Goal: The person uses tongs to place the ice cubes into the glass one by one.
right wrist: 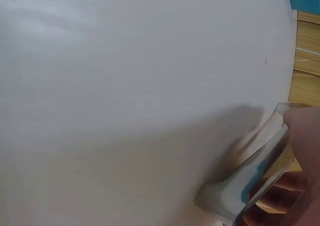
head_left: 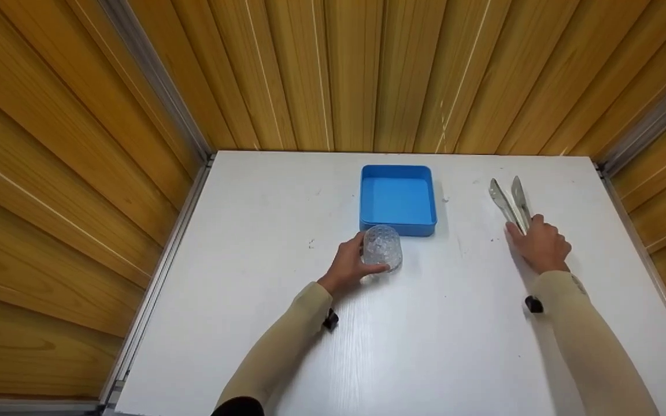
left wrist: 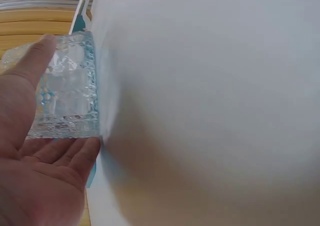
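Note:
My left hand (head_left: 347,267) holds a clear textured glass (head_left: 383,249) close to the near left corner of a blue square box (head_left: 414,230). In the left wrist view the thumb lies along one side of the glass (left wrist: 70,88) and the fingers are on the opposite side, its base right at the tabletop. On the right, my right hand (head_left: 543,245) grips a pair of metal tongs (head_left: 503,202). Their two arms are spread, with the tips toward the back of the table. The right wrist view shows the shiny hinged end of the tongs (right wrist: 232,196) under the fingers.
The blue box has an open top, low walls and a bare floor. It stands toward the back of the white table (head_left: 263,231). Wood-panelled walls (head_left: 350,75) with metal corner posts (head_left: 165,75) border the table at the back and both sides.

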Tool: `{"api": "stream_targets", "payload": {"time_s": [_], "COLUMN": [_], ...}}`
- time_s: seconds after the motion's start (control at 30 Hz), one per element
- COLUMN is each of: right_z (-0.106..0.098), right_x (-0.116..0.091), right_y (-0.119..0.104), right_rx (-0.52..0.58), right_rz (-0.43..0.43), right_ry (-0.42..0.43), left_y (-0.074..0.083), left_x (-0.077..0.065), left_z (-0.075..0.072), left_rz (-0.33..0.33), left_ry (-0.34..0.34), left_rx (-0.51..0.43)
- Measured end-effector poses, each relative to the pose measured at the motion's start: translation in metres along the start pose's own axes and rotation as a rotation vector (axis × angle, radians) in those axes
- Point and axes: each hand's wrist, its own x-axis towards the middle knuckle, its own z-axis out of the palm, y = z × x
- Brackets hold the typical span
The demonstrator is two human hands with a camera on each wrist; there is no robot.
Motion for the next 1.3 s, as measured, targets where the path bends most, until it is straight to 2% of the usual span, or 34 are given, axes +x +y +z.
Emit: {"api": "stream_targets", "payload": {"time_s": [0.1, 0.2, 0.37, 0.53, 0.73, 0.87, 0.97, 1.07, 1.17, 1.3], "right_z": [-0.006, -0.012, -0.018, -0.022, -0.023, -0.018, -0.015, -0.013, -0.01, -0.004], "right_x": [-0.004, -0.008, -0.014, -0.023, -0.033, -0.037, -0.04, -0.042, -0.045, -0.048], "right_y": [-0.002, -0.005, -0.009, -0.011, -0.012, -0.011, -0.011, -0.01, -0.009, -0.008], "right_rx": [0.015, 0.033, 0.049, 0.061, 0.082, 0.093, 0.097, 0.098, 0.101, 0.089], "right_rz": [0.017, 0.03, 0.009, -0.044, -0.122, -0.195, -0.242, -0.273, -0.295, -0.314], "right_ry": [-0.034, -0.027, 0.052, 0.156, 0.291, 0.383, 0.414, 0.403, 0.368, 0.318], "left_y": [0.0, -0.005, -0.019, -0.035, -0.052, -0.062, -0.07, -0.077, -0.084, -0.089], "left_x": [-0.004, -0.009, -0.015, -0.011, 0.0, 0.012, 0.023, 0.034, 0.044, 0.054], "left_z": [-0.008, -0.02, -0.046, -0.072, -0.1, -0.118, -0.13, -0.14, -0.148, -0.155], "left_rz": [-0.006, -0.008, -0.02, -0.05, -0.109, -0.152, -0.169, -0.19, -0.238, -0.277], "left_ry": [-0.001, 0.006, 0.051, 0.131, 0.24, 0.278, 0.294, 0.311, 0.326, 0.342], "left_rx": [0.027, 0.025, -0.009, -0.008, 0.033, 0.029, 0.035, 0.049, 0.057, 0.036]}}
